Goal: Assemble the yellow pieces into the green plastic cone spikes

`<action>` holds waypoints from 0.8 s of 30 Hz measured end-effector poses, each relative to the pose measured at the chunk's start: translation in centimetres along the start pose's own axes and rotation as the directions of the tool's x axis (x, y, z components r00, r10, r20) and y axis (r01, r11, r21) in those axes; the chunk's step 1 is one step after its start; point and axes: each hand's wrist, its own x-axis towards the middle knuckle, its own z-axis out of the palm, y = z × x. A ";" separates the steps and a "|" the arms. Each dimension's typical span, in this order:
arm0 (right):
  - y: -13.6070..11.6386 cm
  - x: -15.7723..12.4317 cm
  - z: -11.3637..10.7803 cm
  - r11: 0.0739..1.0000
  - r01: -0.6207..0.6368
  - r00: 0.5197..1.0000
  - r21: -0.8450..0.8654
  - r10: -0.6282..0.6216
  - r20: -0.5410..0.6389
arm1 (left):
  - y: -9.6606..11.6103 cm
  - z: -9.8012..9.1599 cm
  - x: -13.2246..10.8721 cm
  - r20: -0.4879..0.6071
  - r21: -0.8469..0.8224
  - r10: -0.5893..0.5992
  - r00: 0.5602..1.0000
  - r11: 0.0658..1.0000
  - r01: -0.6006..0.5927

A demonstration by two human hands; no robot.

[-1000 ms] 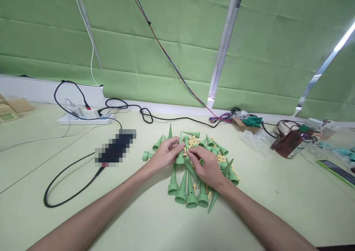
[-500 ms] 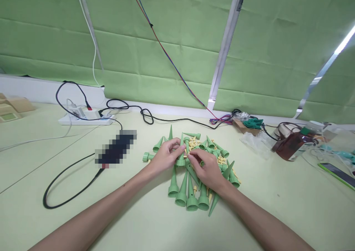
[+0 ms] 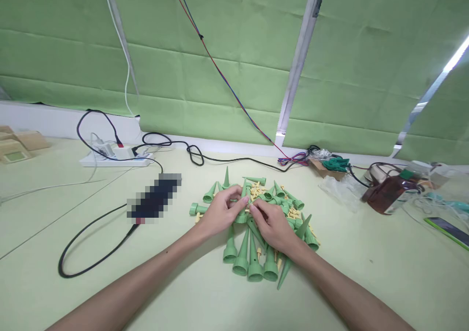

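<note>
My left hand [image 3: 221, 211] is closed around a green plastic watering spike [image 3: 241, 218], held with its wide threaded collar downward. Against it, the fingertips of my right hand [image 3: 274, 222] are pinched together where a small yellow valve piece [image 3: 247, 211] shows in part. The fingers cover much of this spot, so how far the yellow piece sits in the spike cannot be seen. Several more green spikes [image 3: 255, 268] lie fanned out in front of my hands, and others surround them. Small yellow pieces [image 3: 258, 190] are heaped behind my hands.
A blurred dark device [image 3: 156, 196] with a black cable lies to the left, near a white power strip [image 3: 113, 161]. On the right are a cardboard box [image 3: 328, 170], a clear plastic bag [image 3: 342, 190], a brown bottle [image 3: 391, 194] and a phone [image 3: 449, 232].
Both hands stay together at the same spike, with only a small shift of the fingers. The whole view has shifted slightly. Nothing has visibly been let go.
</note>
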 end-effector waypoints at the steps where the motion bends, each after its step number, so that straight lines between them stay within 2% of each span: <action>1: 0.0 0.0 0.0 1.000 -0.011 1.000 0.008 0.011 0.009 | 0.1 0.0 -0.1 0.000 0.005 0.010 1.000 1.000 -0.010; 6: 0.0 0.0 0.1 0.993 -0.090 0.996 0.078 0.088 0.032 | 0.4 0.4 -0.4 -0.011 0.068 0.023 1.000 0.997 -0.022; 11: 0.2 0.1 0.3 0.948 -0.226 0.974 0.222 0.216 0.065 | 0.6 0.7 -1.0 -0.020 0.190 0.076 0.997 0.979 -0.071; 17: 0.3 0.2 0.7 0.810 -0.340 0.939 0.479 0.324 0.119 | 0.8 1.0 -1.7 0.012 0.394 0.281 0.960 0.881 -0.263; 20: 0.5 0.2 0.9 0.774 -0.347 0.930 0.530 0.356 0.089 | 0.8 1.1 -1.7 0.063 0.384 0.329 0.942 0.864 -0.327; 24: 0.7 0.2 0.9 0.773 -0.331 0.925 0.541 0.378 0.026 | 0.8 1.0 -1.7 0.052 0.345 0.320 0.946 0.883 -0.318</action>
